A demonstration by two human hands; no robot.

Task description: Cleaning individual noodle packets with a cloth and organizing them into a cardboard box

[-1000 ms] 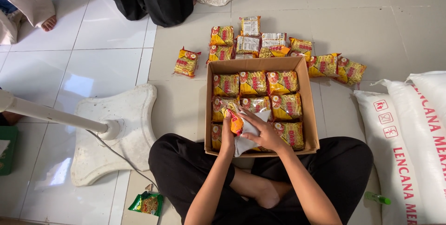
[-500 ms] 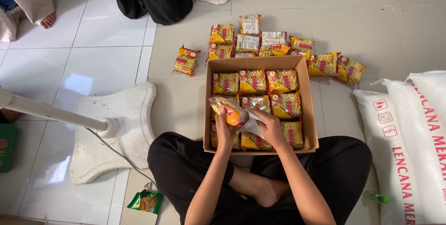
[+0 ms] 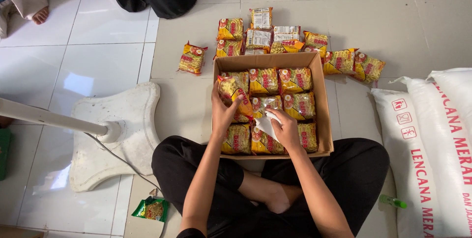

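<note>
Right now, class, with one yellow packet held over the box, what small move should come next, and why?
Probably lower the yellow packet in the left hand into the box's left column. It is tilted above the rows already packed there, while the right hand rests on a white wrapper mid-box.

Left hand (image 3: 222,112) grips a yellow noodle packet (image 3: 235,95), tilted above the left side of the cardboard box (image 3: 322,115), while the right hand (image 3: 285,129) pinches a white cloth (image 3: 266,123) over the packed rows of packets (image 3: 282,93). The box sits on the tiled floor against the person's crossed legs (image 3: 344,179). More loose packets (image 3: 275,36) lie just beyond the box, a white fan base (image 3: 105,135) stands to the left, and white sacks (image 3: 432,144) lie to the right.
</note>
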